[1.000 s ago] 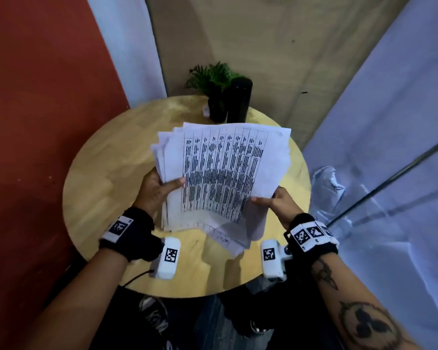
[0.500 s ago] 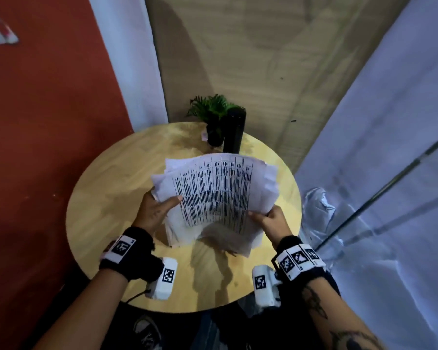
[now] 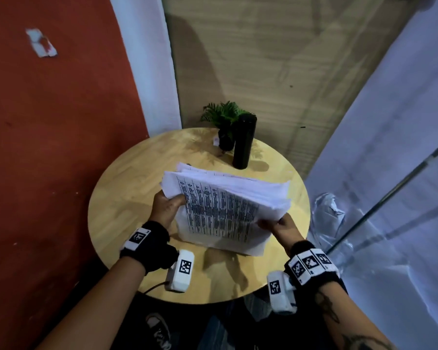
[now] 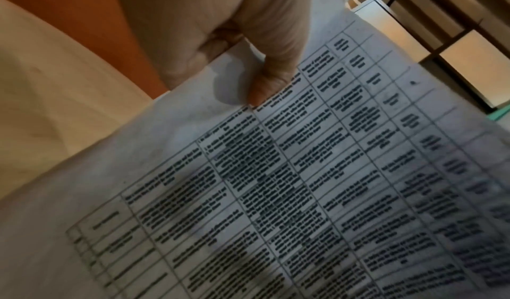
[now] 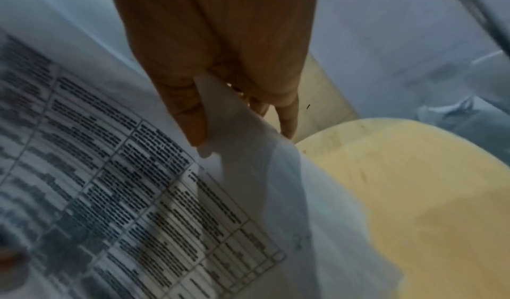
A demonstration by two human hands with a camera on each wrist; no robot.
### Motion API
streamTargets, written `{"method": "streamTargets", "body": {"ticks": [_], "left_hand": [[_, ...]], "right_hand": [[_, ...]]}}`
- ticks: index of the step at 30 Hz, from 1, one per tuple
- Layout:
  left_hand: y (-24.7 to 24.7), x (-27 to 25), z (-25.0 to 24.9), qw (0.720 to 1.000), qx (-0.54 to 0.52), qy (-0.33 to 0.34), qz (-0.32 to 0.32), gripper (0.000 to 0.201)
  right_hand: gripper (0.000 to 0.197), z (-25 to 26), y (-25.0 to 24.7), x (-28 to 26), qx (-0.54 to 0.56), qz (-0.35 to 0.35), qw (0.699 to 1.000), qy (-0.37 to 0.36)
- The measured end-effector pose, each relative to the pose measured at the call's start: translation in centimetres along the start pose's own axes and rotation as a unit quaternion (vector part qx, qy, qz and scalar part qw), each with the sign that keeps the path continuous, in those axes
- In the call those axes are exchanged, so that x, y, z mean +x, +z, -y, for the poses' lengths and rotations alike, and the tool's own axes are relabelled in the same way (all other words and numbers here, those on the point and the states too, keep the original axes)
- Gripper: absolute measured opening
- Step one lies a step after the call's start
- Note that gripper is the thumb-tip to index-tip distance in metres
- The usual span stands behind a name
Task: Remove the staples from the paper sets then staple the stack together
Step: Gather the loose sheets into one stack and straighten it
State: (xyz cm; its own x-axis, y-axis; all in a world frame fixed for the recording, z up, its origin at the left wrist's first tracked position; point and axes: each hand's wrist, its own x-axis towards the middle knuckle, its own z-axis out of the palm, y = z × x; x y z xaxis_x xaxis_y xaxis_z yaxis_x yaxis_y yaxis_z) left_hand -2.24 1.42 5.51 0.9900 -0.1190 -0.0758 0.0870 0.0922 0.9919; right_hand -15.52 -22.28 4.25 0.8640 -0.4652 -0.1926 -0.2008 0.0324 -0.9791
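Note:
A thick stack of white printed papers [image 3: 223,210] with black tables is held in both hands above the round wooden table [image 3: 127,188]. My left hand [image 3: 168,207] grips its left edge, thumb on the top sheet, fingers hidden beneath. My right hand [image 3: 276,226] pinches the near right corner. In the left wrist view the thumb [image 4: 273,72] presses on the printed page [image 4: 303,194]. In the right wrist view the thumb [image 5: 182,107] lies on the top sheet [image 5: 124,183] while the fingers [image 5: 287,116] go under it. No stapler or staple remover shows.
A black cylinder bottle [image 3: 243,142] and a small potted green plant [image 3: 224,122] stand at the table's far edge. A red wall [image 3: 48,147] is to the left, and pale sheeting [image 3: 390,173] with a metal bar to the right. My shoe [image 3: 159,329] shows below the table.
The stack has dropped from upright and fanned towards a flatter tilt nearer the table, its sheets drawn closer together. Both hands kept their hold; the head view tipped upward.

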Motion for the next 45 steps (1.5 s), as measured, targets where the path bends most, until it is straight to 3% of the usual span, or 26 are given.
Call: {"method": "streamTargets", "body": {"ticks": [5,9,11,14,16,19,22,25,29,34,38,40,45], "left_hand": [[-0.9,-0.6,0.2,0.995,-0.002,-0.003,0.103,0.039],[-0.9,-0.7,0.1,0.991,-0.026,-0.012,0.132,0.061],[-0.5,-0.9,0.0,0.990,-0.038,-0.012,0.135,0.061],[-0.1,-1.1,-0.3,0.990,-0.032,-0.005,0.138,0.044],[-0.4,-1.0,-0.4,0.991,-0.019,0.000,0.136,0.040],[-0.9,-0.7,-0.4,0.991,-0.002,-0.006,0.134,0.051],[-0.9,-0.8,-0.3,0.991,-0.007,0.000,0.131,0.053],[-0.6,-1.1,-0.3,0.991,-0.019,0.014,0.135,0.066],[-1.3,-0.6,-0.8,0.991,-0.012,0.004,0.135,0.057],[-1.5,-0.4,-2.2,0.985,0.004,0.002,0.174,0.061],[-0.7,-0.7,-2.3,0.985,-0.024,-0.011,0.168,0.056],[-0.3,-1.0,-1.9,0.985,-0.028,-0.025,0.169,0.045],[0.1,-1.4,-2.0,0.992,-0.031,-0.018,0.122,0.028]], "right_hand": [[0.050,-0.5,0.1,-0.1,0.067,-0.030,0.997,0.002],[0.053,-0.8,0.4,-0.5,-0.025,-0.026,0.999,-0.030],[0.056,-0.8,1.0,-0.9,0.002,-0.029,0.999,-0.022],[0.050,-1.2,1.4,-0.8,0.036,-0.044,0.998,-0.015],[0.044,-1.6,1.3,-0.6,-0.003,-0.059,0.998,-0.017],[0.037,-1.8,1.1,-0.4,-0.081,-0.123,0.989,-0.028],[0.046,-1.9,1.3,-0.5,-0.115,-0.148,0.982,-0.031],[0.051,-2.0,1.8,-0.5,-0.134,-0.115,0.984,0.007],[0.054,-1.9,1.8,-0.5,-0.059,-0.071,0.995,0.024],[0.080,-0.4,1.1,-0.6,0.051,-0.030,0.998,-0.037],[0.060,1.3,1.1,-0.1,0.083,-0.022,0.996,-0.038],[0.045,1.5,1.5,0.0,0.064,-0.056,0.995,-0.044],[0.030,1.8,2.3,0.4,0.068,-0.082,0.993,-0.044]]}}
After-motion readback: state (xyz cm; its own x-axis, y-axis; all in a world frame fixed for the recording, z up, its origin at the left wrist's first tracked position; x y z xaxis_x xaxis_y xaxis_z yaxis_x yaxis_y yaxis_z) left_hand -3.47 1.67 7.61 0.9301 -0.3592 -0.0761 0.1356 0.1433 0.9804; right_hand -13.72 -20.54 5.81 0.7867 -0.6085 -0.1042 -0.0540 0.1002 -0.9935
